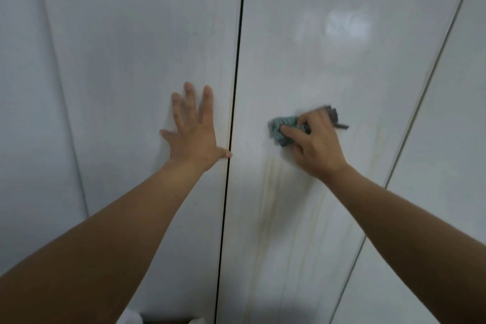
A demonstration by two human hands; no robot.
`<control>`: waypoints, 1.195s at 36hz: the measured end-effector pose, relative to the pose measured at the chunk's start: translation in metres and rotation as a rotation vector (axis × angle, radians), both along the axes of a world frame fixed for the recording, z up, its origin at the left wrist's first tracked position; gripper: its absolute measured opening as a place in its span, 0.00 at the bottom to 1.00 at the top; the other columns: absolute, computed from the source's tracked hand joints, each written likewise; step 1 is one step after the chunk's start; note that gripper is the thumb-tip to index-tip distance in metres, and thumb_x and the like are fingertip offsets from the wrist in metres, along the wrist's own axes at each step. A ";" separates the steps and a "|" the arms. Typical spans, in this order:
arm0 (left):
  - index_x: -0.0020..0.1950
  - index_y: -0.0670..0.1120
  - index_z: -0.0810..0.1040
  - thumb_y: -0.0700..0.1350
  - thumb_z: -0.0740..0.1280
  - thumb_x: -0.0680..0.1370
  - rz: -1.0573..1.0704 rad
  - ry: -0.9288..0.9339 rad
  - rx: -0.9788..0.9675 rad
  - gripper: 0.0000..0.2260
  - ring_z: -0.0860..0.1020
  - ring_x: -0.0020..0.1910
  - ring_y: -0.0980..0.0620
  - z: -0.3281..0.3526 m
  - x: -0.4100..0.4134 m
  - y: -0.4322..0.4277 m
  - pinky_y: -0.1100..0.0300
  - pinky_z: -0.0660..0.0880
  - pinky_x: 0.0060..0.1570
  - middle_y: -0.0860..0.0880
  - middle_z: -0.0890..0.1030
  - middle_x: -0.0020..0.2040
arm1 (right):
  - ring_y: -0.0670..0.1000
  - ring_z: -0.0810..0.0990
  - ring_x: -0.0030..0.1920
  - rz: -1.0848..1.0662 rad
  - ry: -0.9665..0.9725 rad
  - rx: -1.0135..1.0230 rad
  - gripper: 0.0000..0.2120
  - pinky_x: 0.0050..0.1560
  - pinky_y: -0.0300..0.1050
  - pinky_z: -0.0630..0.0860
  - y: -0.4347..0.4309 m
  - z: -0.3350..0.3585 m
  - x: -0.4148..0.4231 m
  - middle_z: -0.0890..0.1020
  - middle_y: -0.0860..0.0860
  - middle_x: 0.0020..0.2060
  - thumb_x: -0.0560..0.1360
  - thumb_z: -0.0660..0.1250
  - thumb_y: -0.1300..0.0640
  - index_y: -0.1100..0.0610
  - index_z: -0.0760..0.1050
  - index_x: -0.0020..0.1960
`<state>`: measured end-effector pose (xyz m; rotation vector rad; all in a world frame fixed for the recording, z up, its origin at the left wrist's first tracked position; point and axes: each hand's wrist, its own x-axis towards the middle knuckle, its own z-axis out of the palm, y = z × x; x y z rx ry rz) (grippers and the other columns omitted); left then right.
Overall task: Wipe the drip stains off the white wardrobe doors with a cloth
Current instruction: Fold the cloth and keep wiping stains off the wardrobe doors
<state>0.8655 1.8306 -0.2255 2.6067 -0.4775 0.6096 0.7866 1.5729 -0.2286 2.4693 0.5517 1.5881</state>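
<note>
Bare flat panel on the right door (328, 34) above, below and right of the right hand (318, 144) gripping the cloth (282, 130). On the left door (131, 47), the left hand (193, 134) lies spread flat beside the centre gap (236, 73), blocking that strip.

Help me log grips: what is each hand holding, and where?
The right hand grips the bunched cloth around its middle; the left hand holds nothing, flat on the door.

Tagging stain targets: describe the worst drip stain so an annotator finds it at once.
Start at the black gap between the doors and take the door right of it. Below the cloth in the right hand runs a vertical yellow-brown drip stain. It is darker than the faint streaks further right.
</note>
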 end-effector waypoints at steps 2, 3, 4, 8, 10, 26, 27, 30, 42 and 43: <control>0.77 0.57 0.23 0.64 0.81 0.65 -0.007 -0.003 0.001 0.69 0.27 0.79 0.40 0.001 0.001 -0.001 0.20 0.54 0.68 0.50 0.20 0.77 | 0.59 0.73 0.42 0.022 0.091 -0.089 0.13 0.41 0.52 0.71 -0.005 -0.015 -0.007 0.77 0.60 0.43 0.81 0.63 0.56 0.60 0.85 0.53; 0.77 0.57 0.22 0.64 0.81 0.65 -0.007 -0.003 -0.002 0.69 0.27 0.79 0.40 0.001 0.001 -0.001 0.20 0.54 0.68 0.49 0.20 0.77 | 0.59 0.73 0.42 0.033 0.120 -0.152 0.14 0.41 0.51 0.71 -0.008 -0.012 -0.009 0.77 0.60 0.43 0.82 0.62 0.55 0.60 0.85 0.53; 0.77 0.57 0.23 0.64 0.81 0.65 -0.002 -0.004 -0.003 0.69 0.27 0.79 0.40 0.001 0.001 -0.001 0.20 0.54 0.68 0.49 0.20 0.77 | 0.59 0.73 0.42 0.041 0.128 -0.204 0.14 0.41 0.50 0.71 -0.010 -0.003 -0.010 0.77 0.59 0.42 0.82 0.62 0.55 0.59 0.85 0.53; 0.79 0.57 0.24 0.63 0.81 0.65 -0.005 -0.004 -0.007 0.69 0.27 0.79 0.40 0.001 0.000 -0.001 0.19 0.54 0.68 0.50 0.21 0.77 | 0.62 0.75 0.41 0.005 -0.070 -0.063 0.09 0.40 0.52 0.72 -0.011 0.057 -0.007 0.76 0.61 0.40 0.78 0.67 0.58 0.59 0.86 0.50; 0.79 0.57 0.25 0.64 0.81 0.65 0.001 -0.012 -0.004 0.69 0.27 0.79 0.41 0.000 0.000 -0.001 0.19 0.54 0.68 0.50 0.22 0.78 | 0.63 0.75 0.42 -0.022 -0.138 0.031 0.09 0.41 0.53 0.73 -0.014 0.074 -0.006 0.76 0.61 0.42 0.74 0.68 0.64 0.60 0.86 0.50; 0.78 0.57 0.23 0.64 0.81 0.65 0.016 0.015 0.013 0.69 0.26 0.78 0.41 0.006 -0.003 0.001 0.19 0.55 0.68 0.50 0.20 0.76 | 0.60 0.73 0.43 -0.067 -0.086 0.022 0.08 0.42 0.50 0.70 -0.039 0.042 -0.021 0.76 0.60 0.42 0.73 0.69 0.63 0.60 0.86 0.49; 0.78 0.57 0.23 0.63 0.81 0.65 0.010 0.018 0.010 0.69 0.26 0.78 0.41 0.005 -0.004 0.000 0.19 0.54 0.68 0.50 0.20 0.77 | 0.61 0.73 0.44 -0.076 -0.123 0.080 0.09 0.44 0.48 0.69 -0.039 0.049 -0.020 0.76 0.60 0.43 0.74 0.68 0.63 0.60 0.86 0.50; 0.78 0.57 0.24 0.62 0.82 0.65 -0.001 0.015 0.002 0.69 0.26 0.78 0.41 0.003 -0.006 -0.001 0.19 0.53 0.68 0.50 0.21 0.77 | 0.59 0.72 0.45 -0.079 -0.163 0.151 0.10 0.48 0.46 0.66 -0.042 0.040 -0.021 0.76 0.60 0.43 0.74 0.67 0.66 0.62 0.85 0.52; 0.78 0.58 0.24 0.63 0.82 0.63 0.024 0.004 0.015 0.70 0.26 0.79 0.42 0.003 -0.007 -0.002 0.19 0.54 0.67 0.51 0.21 0.77 | 0.63 0.75 0.43 -0.109 -0.039 -0.065 0.10 0.41 0.51 0.72 -0.061 0.038 -0.042 0.77 0.61 0.43 0.76 0.66 0.61 0.60 0.86 0.51; 0.77 0.58 0.23 0.63 0.82 0.63 0.023 0.003 0.015 0.70 0.26 0.79 0.42 0.003 -0.006 -0.003 0.19 0.55 0.68 0.51 0.21 0.77 | 0.63 0.75 0.43 -0.123 -0.074 0.019 0.11 0.43 0.51 0.72 -0.063 0.049 -0.043 0.77 0.61 0.43 0.75 0.67 0.63 0.60 0.86 0.52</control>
